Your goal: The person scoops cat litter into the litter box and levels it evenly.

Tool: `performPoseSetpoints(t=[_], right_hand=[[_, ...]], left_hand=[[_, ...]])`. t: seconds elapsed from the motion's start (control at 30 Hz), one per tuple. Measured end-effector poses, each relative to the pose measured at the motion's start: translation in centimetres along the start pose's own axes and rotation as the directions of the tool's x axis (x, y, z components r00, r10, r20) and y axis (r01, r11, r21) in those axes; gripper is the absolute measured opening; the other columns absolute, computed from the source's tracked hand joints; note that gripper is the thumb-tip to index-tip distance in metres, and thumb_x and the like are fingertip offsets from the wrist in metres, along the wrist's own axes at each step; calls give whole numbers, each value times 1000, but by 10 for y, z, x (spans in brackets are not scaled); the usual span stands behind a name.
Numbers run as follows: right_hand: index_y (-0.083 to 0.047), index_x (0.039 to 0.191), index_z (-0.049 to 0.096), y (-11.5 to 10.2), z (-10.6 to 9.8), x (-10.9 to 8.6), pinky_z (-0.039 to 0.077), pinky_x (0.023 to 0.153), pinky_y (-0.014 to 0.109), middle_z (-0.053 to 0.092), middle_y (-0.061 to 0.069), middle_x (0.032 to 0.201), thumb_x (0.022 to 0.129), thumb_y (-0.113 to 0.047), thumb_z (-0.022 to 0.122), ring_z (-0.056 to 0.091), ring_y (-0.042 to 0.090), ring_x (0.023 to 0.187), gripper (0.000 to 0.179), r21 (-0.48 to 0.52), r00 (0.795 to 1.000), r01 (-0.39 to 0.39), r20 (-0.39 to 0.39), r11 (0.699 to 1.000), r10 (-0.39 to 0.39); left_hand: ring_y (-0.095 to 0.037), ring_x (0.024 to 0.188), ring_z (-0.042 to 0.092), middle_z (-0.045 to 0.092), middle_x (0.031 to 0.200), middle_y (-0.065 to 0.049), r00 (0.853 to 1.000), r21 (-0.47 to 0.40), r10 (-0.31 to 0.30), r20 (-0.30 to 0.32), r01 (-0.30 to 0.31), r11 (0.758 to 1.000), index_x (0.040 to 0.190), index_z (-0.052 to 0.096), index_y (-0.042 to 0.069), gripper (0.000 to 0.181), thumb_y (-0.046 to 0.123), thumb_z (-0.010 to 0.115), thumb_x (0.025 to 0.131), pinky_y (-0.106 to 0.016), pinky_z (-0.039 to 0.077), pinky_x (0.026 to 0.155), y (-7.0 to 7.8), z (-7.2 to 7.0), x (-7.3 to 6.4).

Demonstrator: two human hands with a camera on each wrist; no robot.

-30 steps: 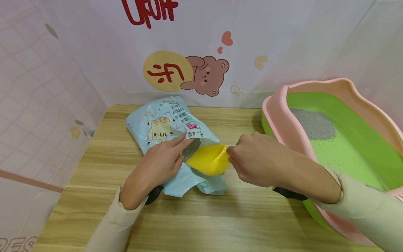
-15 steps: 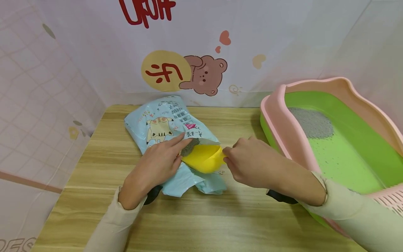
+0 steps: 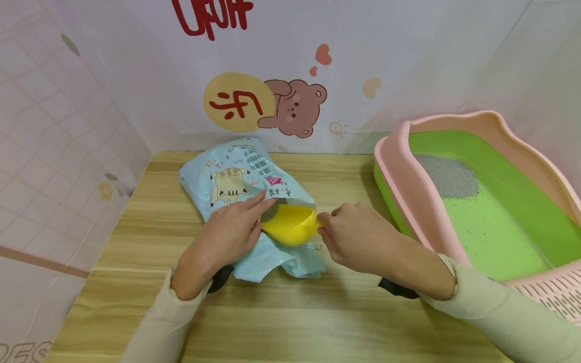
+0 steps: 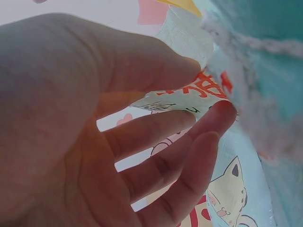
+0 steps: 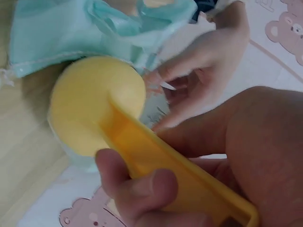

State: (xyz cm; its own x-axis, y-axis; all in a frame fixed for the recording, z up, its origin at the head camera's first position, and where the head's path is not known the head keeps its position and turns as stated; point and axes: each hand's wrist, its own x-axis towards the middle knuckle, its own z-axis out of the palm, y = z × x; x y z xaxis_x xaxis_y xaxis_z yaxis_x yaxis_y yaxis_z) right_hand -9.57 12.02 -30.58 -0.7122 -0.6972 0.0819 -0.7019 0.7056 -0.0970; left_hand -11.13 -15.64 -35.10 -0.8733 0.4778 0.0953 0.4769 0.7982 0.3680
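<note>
Scoop [image 3: 290,227] in the mouth of a blue bag [image 3: 256,184], a hand at each

Head view: the blue bag lies on the left part of the wooden desk [image 3: 290,322], with its far end towards the wall [image 3: 386,30] and its open mouth facing near and right. Grey grains [image 3: 270,213] show inside the mouth. The yellow scoop sits there with its front edge against the grains and its handle end towards the right. The right hand [image 3: 363,237] grips that end, its fingers curled. The left hand [image 3: 227,229] is at the left side of the mouth, with the index finger along the upper edge and the thumb lower down. To the right stands a green box with a pink rim [image 3: 431,212]; a heap of grey litter [image 3: 447,176] lies at its far left end, and scattered specks dot the green bottom. A brown bear [image 3: 297,108] is drawn on the wall, beyond the bag.

Left wrist view: the left thumb and fingers bend in from both sides and pinch the edge of the bag, which carries red lettering and a cat drawing. The material on the right is blurred.

Right wrist view: the scoop's rounded underside faces the camera, and its handle is pinched between the right thumb and the curled fingers. The left hand is just beyond, touching the bag.
</note>
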Motion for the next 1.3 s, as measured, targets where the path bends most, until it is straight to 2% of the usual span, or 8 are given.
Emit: performPoseSetpoints(t=[0.17, 0.37, 0.5, 0.73, 0.9, 1.07, 1.13, 1.3], right_hand=[[-3, 93, 67, -1, 13, 1, 46, 50, 31, 52, -2, 66, 101, -13, 73, 51, 15, 54, 14, -47, 1000, -10, -15, 999, 9], [-2, 99, 68, -3, 24, 1, 51, 54, 33, 57, 1, 72, 103, -15, 72, 55, 17, 58, 14, -33, 998, -54, 9, 998, 55], [-1, 104, 68, -2, 27, 0, 52, 57, 32, 58, 2, 76, 104, -17, 71, 54, 16, 60, 16, -5, 995, -78, 59, 997, 78], [2, 115, 65, 4, 32, -1, 46, 51, 27, 51, -1, 69, 105, -18, 71, 49, 14, 55, 23, 110, 980, -121, 169, 987, 102], [2, 122, 66, 5, 41, -4, 45, 51, 23, 54, -3, 70, 104, -12, 74, 47, 10, 53, 24, 213, 989, -117, 117, 970, 93], [0, 117, 64, 5, 53, -7, 41, 47, 22, 50, -5, 68, 104, -9, 74, 43, 8, 50, 19, 246, 997, -82, 16, 966, 80], [0, 118, 65, 5, 56, -6, 41, 47, 23, 49, -5, 69, 104, -10, 74, 43, 9, 50, 20, 241, 997, -68, -22, 968, 76], [1, 118, 65, 7, 62, -3, 41, 48, 24, 51, -4, 70, 103, -11, 75, 45, 9, 53, 22, 239, 995, -55, -68, 969, 73]], left_hand=[[-14, 51, 41, 58, 160, -17, 1000, 2, 2, 0, -2, 1000, 157, 63, 10, 57, 3, 70, 101, -31, 40, 52, -1, 0, 1], [-13, 49, 40, 58, 160, -18, 1000, 13, 17, -3, -17, 1000, 157, 63, 9, 56, 4, 70, 101, -29, 40, 51, -1, 0, 1], [-13, 47, 38, 58, 159, -19, 1000, 24, 24, -7, -23, 999, 156, 63, 9, 55, 4, 70, 102, -29, 40, 50, -2, 0, 1], [-14, 50, 42, 60, 157, -20, 999, 48, 28, -16, -27, 998, 151, 66, 2, 50, 3, 68, 101, -31, 41, 52, -3, 1, 1], [-20, 62, 57, 61, 156, -20, 1000, 55, 25, -18, -24, 998, 148, 67, -1, 48, 5, 70, 101, -36, 51, 60, -4, 1, -1], [-33, 88, 76, 61, 156, -19, 999, 51, 22, -33, -21, 999, 149, 66, -1, 49, 9, 73, 102, -48, 63, 79, -4, 1, -2], [-36, 102, 78, 61, 156, -18, 999, 43, 22, -39, -20, 999, 150, 66, -1, 50, 10, 74, 102, -53, 63, 88, -4, 1, -2], [-40, 112, 76, 61, 156, -17, 999, 39, 22, -39, -20, 999, 151, 65, 0, 51, 11, 74, 102, -55, 61, 93, -3, -1, -1]])
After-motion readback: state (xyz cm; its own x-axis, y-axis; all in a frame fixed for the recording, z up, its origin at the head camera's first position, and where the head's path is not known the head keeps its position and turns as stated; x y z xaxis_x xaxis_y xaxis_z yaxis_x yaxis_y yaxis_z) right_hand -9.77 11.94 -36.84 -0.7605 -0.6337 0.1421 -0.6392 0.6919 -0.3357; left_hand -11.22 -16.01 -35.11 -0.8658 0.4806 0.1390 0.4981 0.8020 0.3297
